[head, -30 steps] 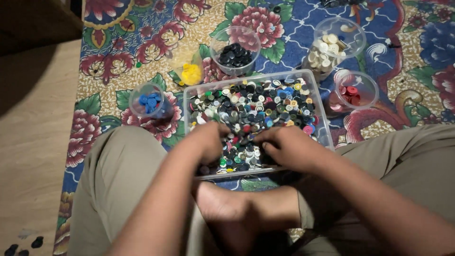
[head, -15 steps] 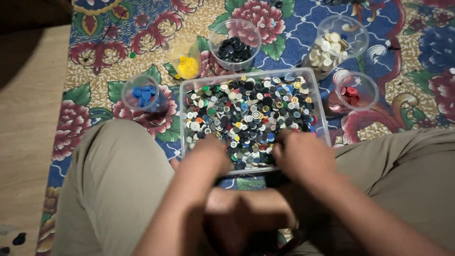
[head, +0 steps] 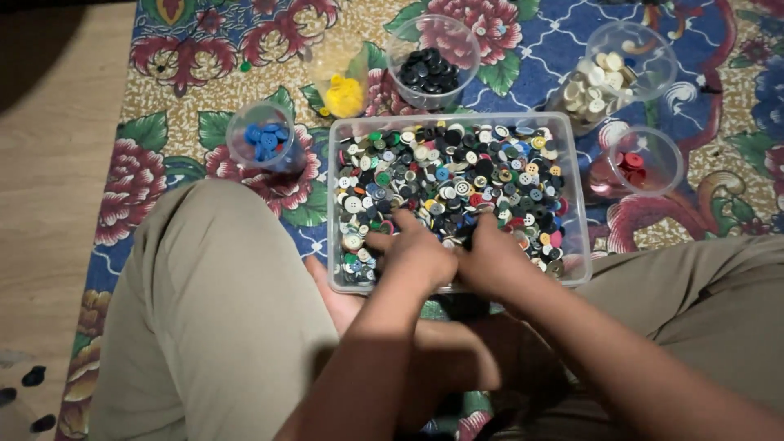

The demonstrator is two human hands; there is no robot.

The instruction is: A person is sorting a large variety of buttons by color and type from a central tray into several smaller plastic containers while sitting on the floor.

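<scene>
1. A clear rectangular plastic tub [head: 572, 163] sits on a flowered rug [head: 163, 57] in front of a cross-legged person; it is filled with a loose heap of mixed buttons [head: 457, 180] in many colours — black, white, green, blue, red, yellow.
2. The left hand [head: 416, 253] lies in the near part of the tub, knuckles up, fingers curled down into the buttons; whether it has hold of one cannot be told, as the fingertips are buried.
3. The right hand [head: 494, 257] rests just beside it, touching it, also inside the tub's near edge with its fingers bent into the heap; what it grips, if anything, is hidden.
4. Left of the tub stands a small clear cup of blue buttons [head: 265, 139].
5. Beyond the tub's far left corner is a cup of yellow buttons [head: 343, 94], tilted, and next to it, beyond the far edge, a cup of black buttons [head: 429, 69].
6. Beyond the tub's far right corner lies a cup of cream buttons [head: 592, 86], tipped on its side; right of the tub — close to its wall — stands a cup of red buttons [head: 633, 163].
7. Left of the tub and the rug is bare wooden floor [head: 49, 163].
</scene>
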